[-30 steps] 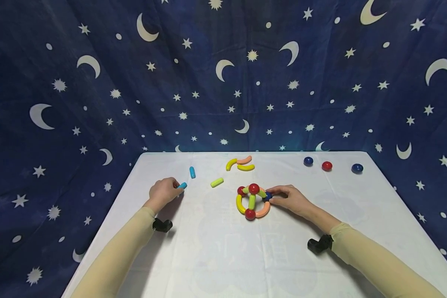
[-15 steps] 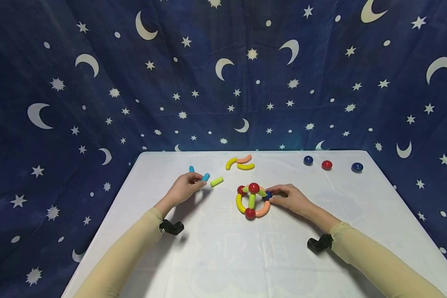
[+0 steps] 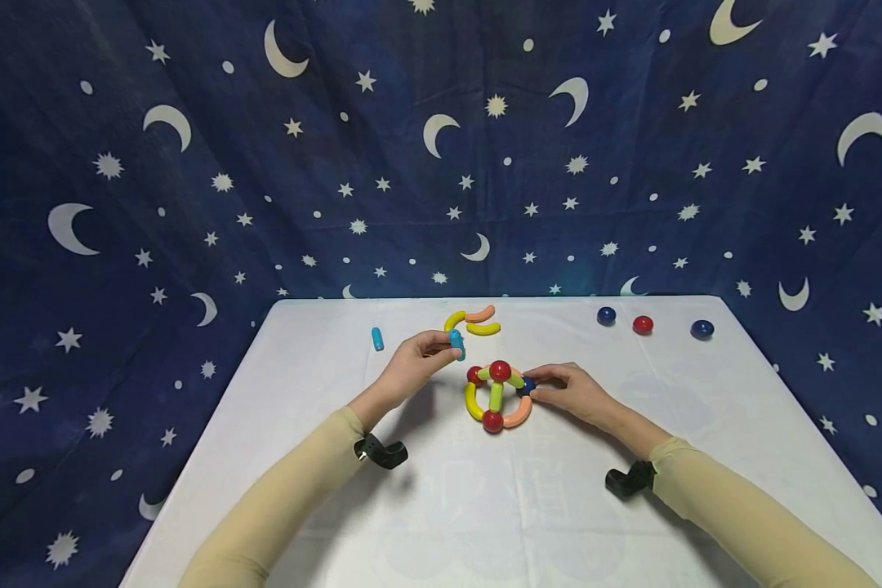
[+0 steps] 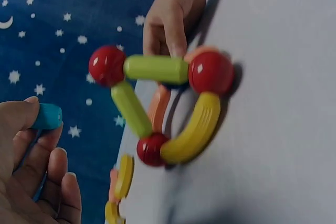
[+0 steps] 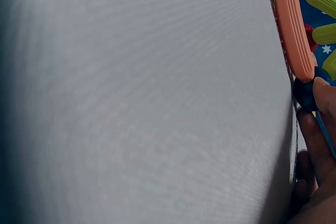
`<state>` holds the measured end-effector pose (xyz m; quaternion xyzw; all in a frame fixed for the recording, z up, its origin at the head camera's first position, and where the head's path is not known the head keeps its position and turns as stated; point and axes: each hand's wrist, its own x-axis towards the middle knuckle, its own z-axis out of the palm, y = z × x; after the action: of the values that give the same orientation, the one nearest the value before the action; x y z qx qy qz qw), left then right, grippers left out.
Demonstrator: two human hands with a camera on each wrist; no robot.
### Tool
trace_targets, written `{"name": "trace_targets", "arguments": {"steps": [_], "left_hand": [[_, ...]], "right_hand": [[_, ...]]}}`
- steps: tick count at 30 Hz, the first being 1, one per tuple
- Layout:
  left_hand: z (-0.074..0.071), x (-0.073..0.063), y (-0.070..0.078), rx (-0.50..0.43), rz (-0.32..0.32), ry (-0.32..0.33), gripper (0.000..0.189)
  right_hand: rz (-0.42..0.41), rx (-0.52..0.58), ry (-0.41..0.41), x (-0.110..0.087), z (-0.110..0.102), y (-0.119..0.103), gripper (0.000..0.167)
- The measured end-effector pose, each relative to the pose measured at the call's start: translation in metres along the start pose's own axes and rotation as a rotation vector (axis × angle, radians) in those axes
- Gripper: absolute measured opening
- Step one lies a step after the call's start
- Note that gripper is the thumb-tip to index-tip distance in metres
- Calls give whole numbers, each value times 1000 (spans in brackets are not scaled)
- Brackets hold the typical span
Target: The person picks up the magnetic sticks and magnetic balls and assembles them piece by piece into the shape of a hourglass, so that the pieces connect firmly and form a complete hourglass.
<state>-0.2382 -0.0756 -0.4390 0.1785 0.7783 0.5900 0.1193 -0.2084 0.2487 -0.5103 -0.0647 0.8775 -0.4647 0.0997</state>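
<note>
Jutting from left grip (image 3: 410, 366): blue rod (image 3: 456, 342)

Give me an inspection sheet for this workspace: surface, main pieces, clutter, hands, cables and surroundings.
Surface: white-covered table, slightly creased.
Job's things: ball-and-rod frame standing on the table; held blue rod, apart from it.
Clutter: second blue rod on the left; two yellow curved pieces and a salmon curved piece near the far edge; two blue balls and a loose red ball at far right.
Left hand: pinches the held blue rod.
Right hand: pinches the frame's navy ball.
Cables: nothing seen.
Surroundings: dark blue backdrop with moons and stars.
</note>
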Motion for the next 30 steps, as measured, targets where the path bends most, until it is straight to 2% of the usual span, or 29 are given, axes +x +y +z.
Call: {"name": "trace_targets", "arguments": {"steps": [6,12,27,30], "left_hand": [[18,5,4,-10,28,-9,31],[30,6,5,-35,41,-11,26],[40,4,4,-80,31,-37,27],[41,3,3,-106,26,-59,28]], "right_hand": [[-2,8,-3,-1,-1,0,45],[3,17,-9,-1,-1,0,45],[3,2,-8,-2,-1,-2,45],[-7,2,-6,-3,-2,-2,45]]}}
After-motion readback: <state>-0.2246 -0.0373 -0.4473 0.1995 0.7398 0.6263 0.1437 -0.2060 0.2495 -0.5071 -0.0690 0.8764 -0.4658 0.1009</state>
